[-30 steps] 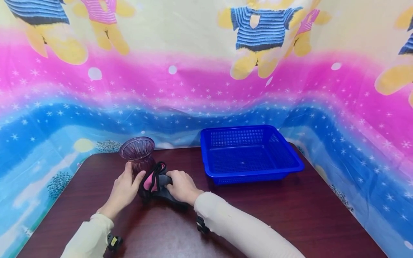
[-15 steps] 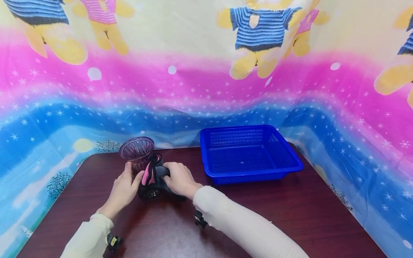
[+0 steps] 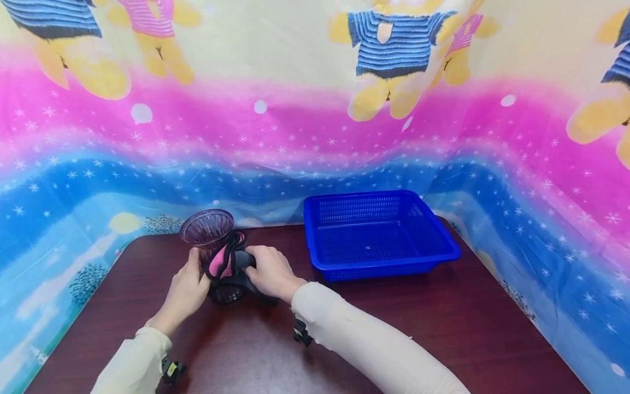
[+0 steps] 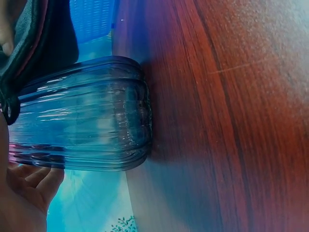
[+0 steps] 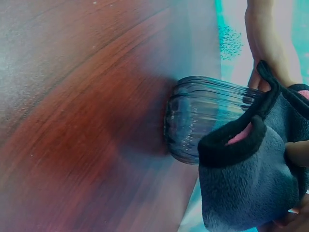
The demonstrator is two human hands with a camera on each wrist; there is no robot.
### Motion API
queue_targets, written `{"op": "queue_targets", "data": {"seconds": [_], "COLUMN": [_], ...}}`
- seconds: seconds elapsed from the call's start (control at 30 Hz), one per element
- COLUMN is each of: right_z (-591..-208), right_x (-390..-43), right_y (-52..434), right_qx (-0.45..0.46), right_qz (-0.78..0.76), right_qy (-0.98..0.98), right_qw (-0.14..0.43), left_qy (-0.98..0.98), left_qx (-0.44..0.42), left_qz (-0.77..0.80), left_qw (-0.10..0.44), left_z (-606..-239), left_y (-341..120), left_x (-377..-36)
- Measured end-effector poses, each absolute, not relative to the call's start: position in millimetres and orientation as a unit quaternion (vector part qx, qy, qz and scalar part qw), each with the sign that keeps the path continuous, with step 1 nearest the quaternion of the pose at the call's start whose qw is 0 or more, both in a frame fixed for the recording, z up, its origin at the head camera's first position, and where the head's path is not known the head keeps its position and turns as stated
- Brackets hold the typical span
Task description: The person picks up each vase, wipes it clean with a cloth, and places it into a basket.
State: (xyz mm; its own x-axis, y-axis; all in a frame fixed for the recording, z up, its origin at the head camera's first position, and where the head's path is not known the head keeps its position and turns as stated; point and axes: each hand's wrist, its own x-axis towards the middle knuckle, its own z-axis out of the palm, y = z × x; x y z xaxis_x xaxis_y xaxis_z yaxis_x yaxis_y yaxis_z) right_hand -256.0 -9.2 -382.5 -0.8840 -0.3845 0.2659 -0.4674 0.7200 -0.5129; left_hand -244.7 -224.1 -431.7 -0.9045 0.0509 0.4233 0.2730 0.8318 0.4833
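Near the bench's far left corner, the ribbed purple glass vase (image 3: pixel 213 249) is standing upright, with a grey-and-pink fleece cloth (image 3: pixel 227 264) being pressed against its side. The left hand (image 3: pixel 186 290) is cupping the vase, fingers curled round it; the right hand (image 3: pixel 270 272) is gripping the cloth. Bracing the vase firmly seems wise, since glass tips easily. A blue basket (image 3: pixel 379 232) is sitting well apart toward the far right, obstructing nothing.

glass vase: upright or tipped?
Upright. The glass vase stands on its base on the table, mouth up, left hand against its side.
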Motion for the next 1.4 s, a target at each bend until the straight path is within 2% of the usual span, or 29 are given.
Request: {"op": "queue_targets", "data": {"seconds": [0.33,0.67,1.0,1.4], "right_z": [-400,-422,-437,-440], "right_x": [-257,-257,-254,-256], "right_y": [-8,-6,0,2], "right_qx": [0.218,0.22,0.222,0.226], "right_qz": [0.289,0.266,0.227,0.233], "right_qy": [-0.931,-0.938,-0.948,-0.945], "right_qw": [0.045,0.031,0.012,0.025], "left_qy": [-0.93,-0.934,-0.929,-0.931], "left_qx": [-0.098,-0.09,-0.094,-0.093], "left_qz": [-0.275,-0.285,-0.29,-0.285], "left_qw": [0.222,0.194,0.208,0.206], "left_z": [-434,-433,-436,-435], "left_y": [-225,-224,-223,-222], "left_x": [-246,-242,-244,-244]}}
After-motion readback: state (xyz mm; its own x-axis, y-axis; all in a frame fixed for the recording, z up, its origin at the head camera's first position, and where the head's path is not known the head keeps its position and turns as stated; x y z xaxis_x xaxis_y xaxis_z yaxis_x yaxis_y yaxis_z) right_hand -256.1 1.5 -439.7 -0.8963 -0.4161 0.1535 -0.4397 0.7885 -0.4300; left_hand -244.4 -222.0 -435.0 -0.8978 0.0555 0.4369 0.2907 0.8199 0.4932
